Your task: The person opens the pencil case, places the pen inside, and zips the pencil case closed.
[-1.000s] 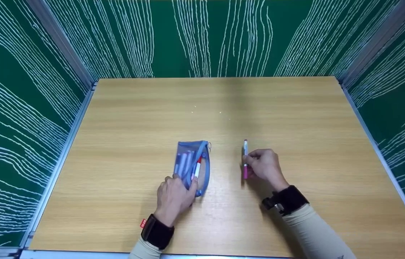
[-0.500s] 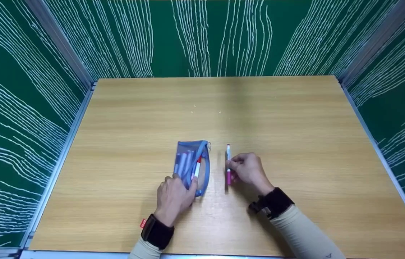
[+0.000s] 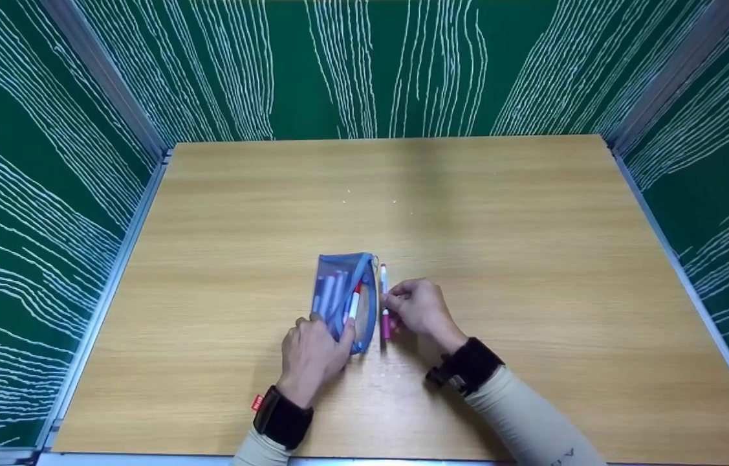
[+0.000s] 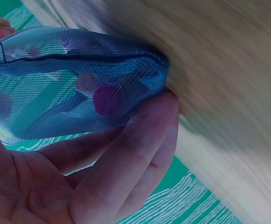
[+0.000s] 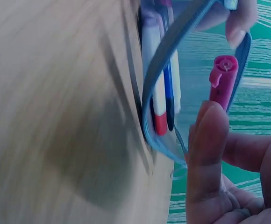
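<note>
A blue mesh pencil case [image 3: 338, 294] lies on the table, its zipper side gaping toward the right. Several pens show inside, among them a white marker with a red end [image 5: 159, 107]. My left hand [image 3: 315, 353] grips the case by its near end, fingers beneath and thumb on the edge in the head view. In my right hand [image 3: 421, 309] a white marker with a magenta cap [image 3: 385, 323] is pinched between thumb and fingers. It is upright along the case's right edge, close beside the opening. The right wrist view shows its magenta cap [image 5: 224, 79] above the fingertips.
The wooden table [image 3: 500, 213] has a few tiny white specks at its middle. Green panels [image 3: 312, 71] with white wavy lines stand along the back and both sides, framed by metal posts.
My right hand has carried the magenta-capped marker leftward, from well right of the pencil case to right beside it. My left hand and the case have stayed in place.
</note>
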### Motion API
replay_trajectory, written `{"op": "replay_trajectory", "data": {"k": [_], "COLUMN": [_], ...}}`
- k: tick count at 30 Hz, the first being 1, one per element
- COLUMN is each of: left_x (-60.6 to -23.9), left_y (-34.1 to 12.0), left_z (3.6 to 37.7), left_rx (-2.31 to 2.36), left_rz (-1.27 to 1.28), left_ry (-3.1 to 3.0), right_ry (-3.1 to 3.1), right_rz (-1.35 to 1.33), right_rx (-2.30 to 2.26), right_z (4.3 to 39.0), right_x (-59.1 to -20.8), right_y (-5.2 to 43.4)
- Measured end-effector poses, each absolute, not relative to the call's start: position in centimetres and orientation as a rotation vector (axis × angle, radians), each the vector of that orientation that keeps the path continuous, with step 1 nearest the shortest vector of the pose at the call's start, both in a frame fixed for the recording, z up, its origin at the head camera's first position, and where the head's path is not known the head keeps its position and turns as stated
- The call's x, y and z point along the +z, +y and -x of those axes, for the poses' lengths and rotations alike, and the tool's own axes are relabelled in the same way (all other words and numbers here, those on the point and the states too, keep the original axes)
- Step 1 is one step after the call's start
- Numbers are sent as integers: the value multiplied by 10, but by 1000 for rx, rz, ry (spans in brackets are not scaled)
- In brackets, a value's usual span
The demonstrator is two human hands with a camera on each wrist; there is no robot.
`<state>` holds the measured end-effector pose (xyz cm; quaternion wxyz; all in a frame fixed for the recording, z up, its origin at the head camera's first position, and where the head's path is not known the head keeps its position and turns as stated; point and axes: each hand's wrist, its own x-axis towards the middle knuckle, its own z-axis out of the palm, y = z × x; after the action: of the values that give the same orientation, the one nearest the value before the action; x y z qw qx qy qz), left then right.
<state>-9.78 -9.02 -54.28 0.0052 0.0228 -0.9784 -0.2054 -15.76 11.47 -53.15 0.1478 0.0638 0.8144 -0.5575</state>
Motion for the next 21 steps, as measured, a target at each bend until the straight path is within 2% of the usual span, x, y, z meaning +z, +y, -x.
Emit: {"op": "replay_trajectory", "data": {"k": [21], "left_x": [-542], "left_y": [-91], "left_z": [98], "left_rx": [-615], "left_rz": [-70], "left_ry": [-3073], "right_ry": [2159], "right_rz": [-190], "right_rx": [-1699], "right_z": [163], "right_x": [-537], "right_y": [79]}}
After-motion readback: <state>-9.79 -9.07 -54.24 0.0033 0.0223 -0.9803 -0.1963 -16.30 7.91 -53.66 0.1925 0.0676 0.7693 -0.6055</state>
